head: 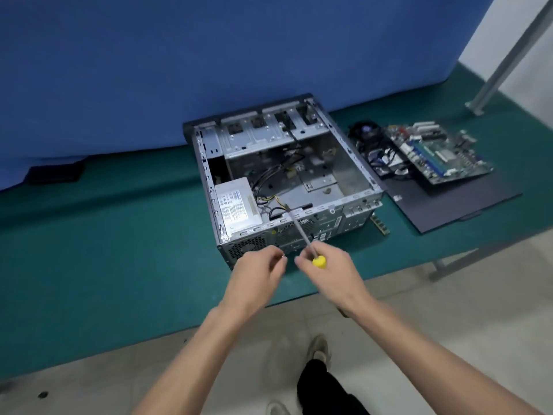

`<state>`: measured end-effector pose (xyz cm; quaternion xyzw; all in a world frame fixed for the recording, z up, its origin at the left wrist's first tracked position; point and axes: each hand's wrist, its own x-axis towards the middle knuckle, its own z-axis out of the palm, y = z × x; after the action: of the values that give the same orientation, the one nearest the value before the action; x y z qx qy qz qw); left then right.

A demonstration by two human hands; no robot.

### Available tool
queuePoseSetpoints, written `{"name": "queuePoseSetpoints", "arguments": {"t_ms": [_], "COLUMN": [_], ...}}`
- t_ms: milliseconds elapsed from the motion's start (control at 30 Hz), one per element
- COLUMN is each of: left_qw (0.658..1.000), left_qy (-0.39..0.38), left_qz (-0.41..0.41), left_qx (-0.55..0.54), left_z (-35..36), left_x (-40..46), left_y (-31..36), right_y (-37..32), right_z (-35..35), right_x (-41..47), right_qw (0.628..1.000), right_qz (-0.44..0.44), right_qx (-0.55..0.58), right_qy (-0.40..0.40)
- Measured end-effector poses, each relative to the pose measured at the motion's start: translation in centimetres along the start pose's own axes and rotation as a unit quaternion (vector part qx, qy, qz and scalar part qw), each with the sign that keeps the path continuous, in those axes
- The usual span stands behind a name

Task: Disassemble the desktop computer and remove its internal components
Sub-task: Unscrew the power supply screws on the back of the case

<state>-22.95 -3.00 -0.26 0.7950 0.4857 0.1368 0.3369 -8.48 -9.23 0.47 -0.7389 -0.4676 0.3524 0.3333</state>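
An open desktop case (353, 181) lies on its side on the green table (119, 235). Its silver power supply (236, 205) sits in the near left corner, with loose cables (269, 187) beside it. My right hand (329, 271) grips a screwdriver (302, 232) with a yellow handle; its tip points at the case's near rim. Just in front of the case, my left hand (260, 271) has its fingers curled, and something small seems pinched at the fingertips. A removed motherboard (434, 151) and a fan (366, 130) lie to the right.
The dark side panel (466, 202) lies under the motherboard at the right. A RAM stick (380, 224) rests by the case's near right corner. A black flat object (55, 172) sits far left. A blue partition stands behind the table. A metal post (508, 55) rises at the right.
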Motion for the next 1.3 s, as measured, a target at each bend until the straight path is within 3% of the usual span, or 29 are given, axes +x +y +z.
{"name": "queuePoseSetpoints", "arguments": {"t_ms": [100, 200, 300, 400, 500, 600, 700, 867, 1033, 1300], "left_qw": [0.99, 0.975, 0.958, 0.961, 0.983, 0.998, 0.987, 0.965, 0.946, 0.924], "left_qy": [0.024, 0.038, 0.041, 0.041, 0.047, 0.058, 0.076, 0.085, 0.117, 0.126], "left_qz": [0.118, 0.184, 0.224, 0.229, 0.164, -0.018, -0.141, -0.229, -0.27, -0.323], "left_qx": [0.079, 0.123, 0.172, 0.15, 0.066, 0.004, 0.031, 0.091, 0.132, 0.16], "left_z": [-2.0, -2.8, -2.8, -1.7, 0.5, 3.3, 5.8, 8.3, 9.0, 9.9], "left_x": [0.5, 1.5, 3.0, 5.2, 8.2, 12.4, 16.3, 19.5, 19.8, 20.2], "left_y": [3.6, 6.1, 8.3, 10.3, 11.8, 11.9, 11.1, 10.2, 10.1, 9.5], "right_y": [-3.0, -4.1, -4.4, -3.7, -1.8, 1.3, 4.8, 9.2, 11.5, 13.2], "right_z": [-3.1, -5.5, -8.1, -10.9, -13.5, -16.3, -19.0, -20.3, -17.4, -13.4], "right_x": [0.1, 0.1, 0.6, 2.1, 4.4, 7.3, 10.5, 17.3, 23.4, 30.7], "right_qw": [0.999, 0.996, 0.989, 0.986, 0.986, 0.98, 0.976, 0.979, 0.984, 0.984], "right_qz": [-0.006, 0.003, 0.011, 0.029, 0.042, 0.074, 0.111, 0.14, 0.156, 0.163], "right_qx": [0.045, 0.093, 0.139, 0.158, 0.147, 0.154, 0.152, 0.119, 0.077, -0.053], "right_qy": [0.009, 0.017, 0.041, 0.042, 0.063, 0.101, 0.11, 0.092, 0.048, 0.045]}}
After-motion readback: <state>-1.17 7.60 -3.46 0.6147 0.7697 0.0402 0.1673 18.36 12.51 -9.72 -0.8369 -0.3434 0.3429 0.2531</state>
